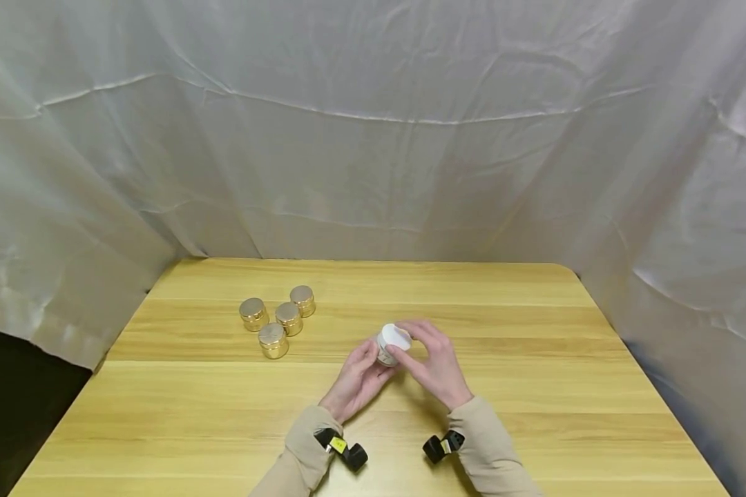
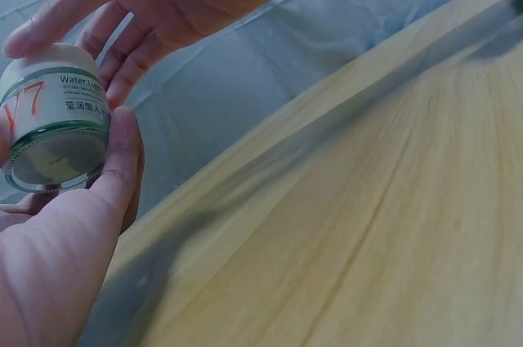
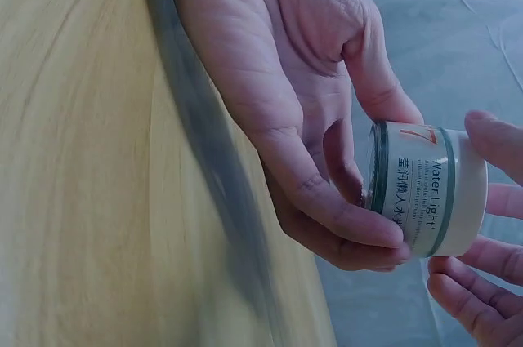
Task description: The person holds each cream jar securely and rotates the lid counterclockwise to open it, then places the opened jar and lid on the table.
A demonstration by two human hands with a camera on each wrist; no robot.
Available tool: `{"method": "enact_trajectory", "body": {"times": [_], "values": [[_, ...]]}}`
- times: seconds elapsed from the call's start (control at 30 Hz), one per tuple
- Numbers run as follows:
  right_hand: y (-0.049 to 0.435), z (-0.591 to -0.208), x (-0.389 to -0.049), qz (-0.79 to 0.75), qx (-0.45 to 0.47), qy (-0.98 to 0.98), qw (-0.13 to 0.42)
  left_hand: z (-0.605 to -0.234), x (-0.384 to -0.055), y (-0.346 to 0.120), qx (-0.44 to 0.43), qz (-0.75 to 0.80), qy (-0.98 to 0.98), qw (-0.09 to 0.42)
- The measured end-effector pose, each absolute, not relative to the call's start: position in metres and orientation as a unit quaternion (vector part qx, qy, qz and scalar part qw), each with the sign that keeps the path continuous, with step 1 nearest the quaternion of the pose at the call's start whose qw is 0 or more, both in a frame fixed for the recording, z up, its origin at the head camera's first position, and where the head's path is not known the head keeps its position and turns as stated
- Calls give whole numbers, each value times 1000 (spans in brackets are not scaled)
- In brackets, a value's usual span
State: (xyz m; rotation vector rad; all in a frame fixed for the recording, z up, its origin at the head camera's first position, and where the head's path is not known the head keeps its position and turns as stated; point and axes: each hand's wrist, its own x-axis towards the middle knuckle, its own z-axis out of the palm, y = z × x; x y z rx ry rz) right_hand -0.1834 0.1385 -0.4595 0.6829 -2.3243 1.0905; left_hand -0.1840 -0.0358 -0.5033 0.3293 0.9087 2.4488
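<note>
A small cream jar [image 1: 385,355] with a white lid [image 1: 395,336] is held above the wooden table, tilted. My left hand [image 1: 357,379] grips its glass body, thumb on one side and fingers on the other. From the right, my right hand [image 1: 437,359] pinches the lid by its edge between thumb and fingers. In the left wrist view the jar [image 2: 73,100] shows an orange 7 and "Water Light" lettering, with its glass base facing the camera. The right wrist view shows the lid [image 3: 467,192] still seated on the body.
Several gold-lidded jars [image 1: 273,341] stand grouped on the table [image 1: 193,407], left of my hands. Pale grey curtain [image 1: 373,172] hangs behind the table and along both sides.
</note>
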Motion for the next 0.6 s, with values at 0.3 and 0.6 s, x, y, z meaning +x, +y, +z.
{"method": "enact_trajectory", "body": {"times": [0.3, 0.6], "values": [[137, -458, -182, 385, 264, -858, 217, -505, -184, -35, 131, 894, 343, 259], [133, -459, -179, 375, 290, -856, 207, -503, -183, -35, 135, 889, 357, 254]]}}
